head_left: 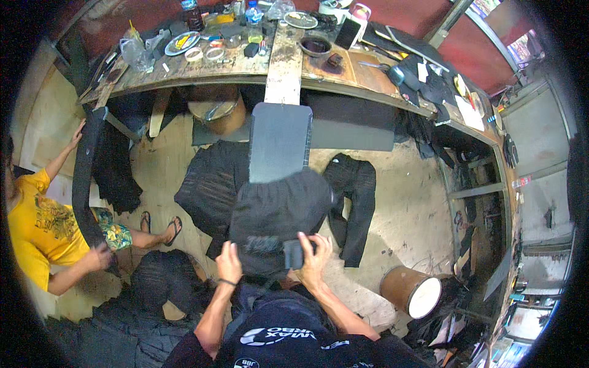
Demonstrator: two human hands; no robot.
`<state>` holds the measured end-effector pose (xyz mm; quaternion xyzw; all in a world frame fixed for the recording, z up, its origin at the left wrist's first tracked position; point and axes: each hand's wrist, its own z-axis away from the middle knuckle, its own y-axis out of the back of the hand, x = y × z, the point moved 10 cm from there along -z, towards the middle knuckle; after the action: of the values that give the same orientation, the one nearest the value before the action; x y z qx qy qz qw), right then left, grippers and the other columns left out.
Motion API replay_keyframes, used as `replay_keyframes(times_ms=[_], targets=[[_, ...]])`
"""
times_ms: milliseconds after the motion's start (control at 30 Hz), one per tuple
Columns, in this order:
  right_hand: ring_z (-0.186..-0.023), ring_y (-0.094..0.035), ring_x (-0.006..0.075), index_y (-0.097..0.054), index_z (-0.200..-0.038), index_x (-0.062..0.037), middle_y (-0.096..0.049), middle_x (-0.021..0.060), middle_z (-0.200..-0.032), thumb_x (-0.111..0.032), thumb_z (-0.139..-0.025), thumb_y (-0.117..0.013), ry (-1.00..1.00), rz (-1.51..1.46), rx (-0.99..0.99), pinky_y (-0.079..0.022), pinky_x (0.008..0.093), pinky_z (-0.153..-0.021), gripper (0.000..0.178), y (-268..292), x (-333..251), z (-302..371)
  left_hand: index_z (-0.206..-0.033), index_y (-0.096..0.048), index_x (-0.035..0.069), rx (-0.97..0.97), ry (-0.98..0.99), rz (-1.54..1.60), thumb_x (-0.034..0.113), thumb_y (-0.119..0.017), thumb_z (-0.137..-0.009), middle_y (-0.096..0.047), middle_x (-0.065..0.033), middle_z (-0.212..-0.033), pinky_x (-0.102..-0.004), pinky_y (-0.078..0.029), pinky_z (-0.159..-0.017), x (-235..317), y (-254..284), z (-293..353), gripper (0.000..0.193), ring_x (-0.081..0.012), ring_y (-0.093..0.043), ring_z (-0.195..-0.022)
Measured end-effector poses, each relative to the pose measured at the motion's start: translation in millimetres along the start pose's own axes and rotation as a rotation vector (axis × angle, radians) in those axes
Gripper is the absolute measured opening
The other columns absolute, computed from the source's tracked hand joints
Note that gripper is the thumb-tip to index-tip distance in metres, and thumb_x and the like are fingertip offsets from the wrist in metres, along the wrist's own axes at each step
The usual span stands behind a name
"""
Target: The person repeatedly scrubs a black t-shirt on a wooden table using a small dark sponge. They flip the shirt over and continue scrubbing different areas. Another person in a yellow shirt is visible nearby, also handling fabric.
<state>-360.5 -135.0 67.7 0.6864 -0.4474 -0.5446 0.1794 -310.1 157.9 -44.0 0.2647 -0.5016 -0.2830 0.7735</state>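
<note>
In front of me a black garment (276, 208), which looks like trousers, is partly drawn over a grey flat board (280, 138) that juts out from the workbench. A pale printed mark shows faintly near its lower part. My left hand (229, 264) is closed at the garment's left edge, its fingertips pinched on the cloth. My right hand (314, 259) grips a small dark grey rectangular piece (293, 254) between thumb and fingers, over the garment's right side. I cannot make out what that piece is.
Black trousers (353, 205) and other dark garments (211, 187) lie around. Left, a co-worker in a yellow shirt (46, 236) handles a long black cloth (84, 178). A brown drum (410, 291) stands at lower right. The workbench (245, 72) holds bottles, plates, tape rolls and a bowl (315, 45).
</note>
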Motion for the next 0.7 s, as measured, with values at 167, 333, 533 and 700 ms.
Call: replay_keyframes(times_ms=[167,333,533,700], targets=[[-0.145,-0.036,0.052,-0.054,-0.158,-0.0283,-0.052,0.0166,-0.138,-0.007,-0.06,-0.088,0.142,0.11,-0.336,-0.015,0.0855,-0.12,0.106,-115.6,-45.7,-54.7,-0.132,-0.07,0.004,0.427,-0.236,-0.187,0.026,-0.054,-0.113,-0.072,-0.0289,-0.116,-0.0555,-0.053,-0.094,15.8,144.0,-114.5,0.034,-0.0493,-0.067,-0.11],[-0.145,-0.041,0.0474,-0.054,-0.156,-0.0167,-0.055,0.0187,-0.137,-0.004,-0.07,-0.085,0.022,-0.176,-0.176,-0.015,0.08,-0.124,0.092,-129.8,-49.6,-135.0,-0.117,-0.071,0.004,0.392,-0.73,-0.173,0.009,-0.061,-0.097,-0.07,-0.018,-0.127,-0.0493,-0.048,-0.11,155.7,112.0,-100.8,0.023,-0.0398,-0.062,-0.128],[-0.148,-0.04,0.0435,-0.052,-0.158,-0.0166,-0.052,0.0173,-0.141,0.0,-0.065,-0.084,-0.129,-0.051,-0.082,-0.014,0.0726,-0.129,0.1,-60.1,5.9,-143.6,-0.165,-0.044,0.013,-0.144,-0.948,-0.453,0.057,-0.068,-0.094,-0.024,-0.0127,-0.18,-0.0805,-0.006,-0.125,203.8,-44.2,-85.5,0.087,-0.0342,-0.019,-0.167],[-0.145,-0.043,0.0438,-0.049,-0.16,-0.0206,-0.05,0.0175,-0.145,0.003,-0.069,-0.079,-0.026,-0.002,0.061,-0.025,0.0687,-0.126,0.099,-92.6,52.4,-267.2,-0.167,-0.042,0.021,-0.135,-0.927,-0.602,0.047,-0.069,-0.095,-0.026,-0.0079,-0.18,-0.0808,-0.007,-0.125,311.3,-70.9,-278.6,0.081,-0.0327,-0.019,-0.167]])
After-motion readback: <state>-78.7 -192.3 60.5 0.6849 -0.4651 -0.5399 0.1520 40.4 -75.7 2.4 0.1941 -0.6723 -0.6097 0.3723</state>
